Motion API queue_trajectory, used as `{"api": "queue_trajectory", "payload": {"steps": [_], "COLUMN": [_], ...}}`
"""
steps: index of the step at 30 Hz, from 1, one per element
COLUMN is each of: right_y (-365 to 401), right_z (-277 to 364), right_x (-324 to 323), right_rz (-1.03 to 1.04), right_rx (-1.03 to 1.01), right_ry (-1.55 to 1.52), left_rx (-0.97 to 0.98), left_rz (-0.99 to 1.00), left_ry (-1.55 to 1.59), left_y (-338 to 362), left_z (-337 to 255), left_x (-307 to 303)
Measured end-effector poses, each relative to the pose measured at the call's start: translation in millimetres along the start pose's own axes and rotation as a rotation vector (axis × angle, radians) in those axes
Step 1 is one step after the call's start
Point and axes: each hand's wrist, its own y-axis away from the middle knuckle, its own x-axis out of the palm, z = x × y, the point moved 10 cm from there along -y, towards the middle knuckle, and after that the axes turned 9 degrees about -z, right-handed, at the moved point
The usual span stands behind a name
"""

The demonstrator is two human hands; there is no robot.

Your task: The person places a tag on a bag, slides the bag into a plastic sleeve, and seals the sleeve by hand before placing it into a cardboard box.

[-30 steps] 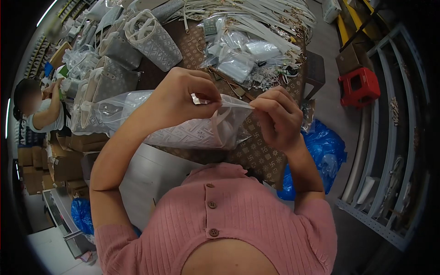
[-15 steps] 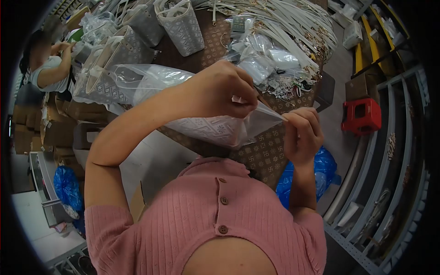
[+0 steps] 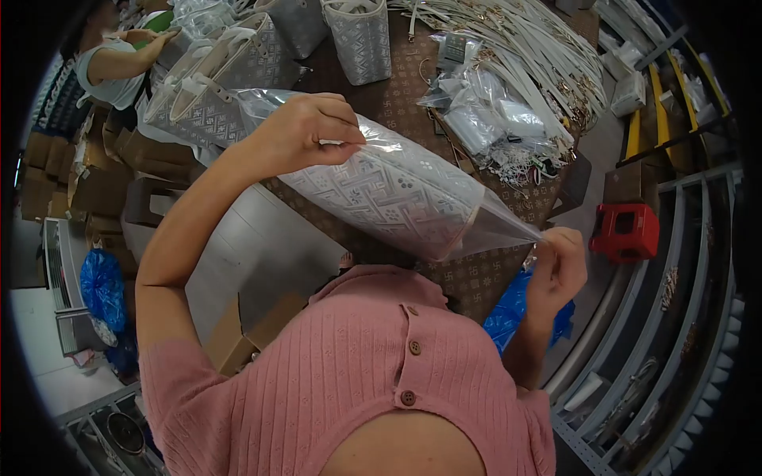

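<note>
A pale grey patterned handbag (image 3: 389, 194) lies at a slant inside a clear plastic bag (image 3: 504, 226), above the near edge of the brown table. My left hand (image 3: 313, 131) is over its upper side, thumb and fingers pinched on the plastic. At the lower right my right hand (image 3: 559, 266) pinches a corner of the plastic bag, which stretches to a point beyond the handbag's edge. Several similar handbags (image 3: 230, 63) stand upright at the back left, and one more handbag (image 3: 357, 44) is near the table's middle.
White straps (image 3: 524, 47) with gold clasps are heaped at the back right. Packs in clear plastic (image 3: 492, 111) lie before them. A person (image 3: 119, 67) works at the far left near cardboard boxes (image 3: 91, 186). A red stool (image 3: 625, 232) and shelving (image 3: 675, 278) stand right.
My left hand has slid left along the plastic bag. My right hand has moved right and down with the corner, drawing the plastic taut, and more of the handbag shows.
</note>
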Motion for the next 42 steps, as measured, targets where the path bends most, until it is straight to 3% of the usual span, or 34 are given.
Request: {"api": "queue_trajectory", "payload": {"steps": [1,2,4,5,7,11,17,21,30,37,42], "right_y": [-1.1,-10.5,-36.9,-38.4,-17.6,-3.7,-11.8,-11.1,-19.7,-18.4,-15.1], "right_z": [-9.9,2.8,66.9,77.4,98.6,89.1,67.9,59.4,62.3,59.6,60.7], "right_x": [1.3,2.5,1.9,8.7,68.9,84.8,65.5,62.4,77.0,68.1,63.3], "right_rz": [0.036,0.04,-0.075,-0.068,0.417,0.642,0.672,0.742,0.851,0.778,0.733], "right_rx": [0.15,0.147,-0.186,-0.184,-0.427,-0.399,-0.178,-0.17,-0.299,-0.338,-0.368], "right_ry": [0.01,0.013,0.171,0.177,0.407,0.228,0.11,0.08,0.055,0.093,0.116], "left_rx": [0.007,0.006,0.13,0.19,0.227,0.22,0.107,-0.001,-0.044,-0.135,-0.129], "left_rz": [-0.007,-0.012,0.046,0.05,0.032,0.017,-0.004,0.023,0.03,0.122,0.093], "left_ry": [0.002,0.004,0.036,0.037,0.024,-0.037,-0.048,0.047,0.134,0.358,0.339], "left_y": [2.0,0.9,-6.3,-6.1,-7.9,10.5,41.1,48.0,8.0,-5.4,2.8], "left_z": [-3.0,-8.6,-37.9,-52.2,-80.3,-96.2,-56.7,-42.2,-48.2,-36.7,-33.7], "left_x": [-1.5,-2.4,7.7,15.4,26.2,34.4,8.0,4.1,27.8,40.5,30.9]}}
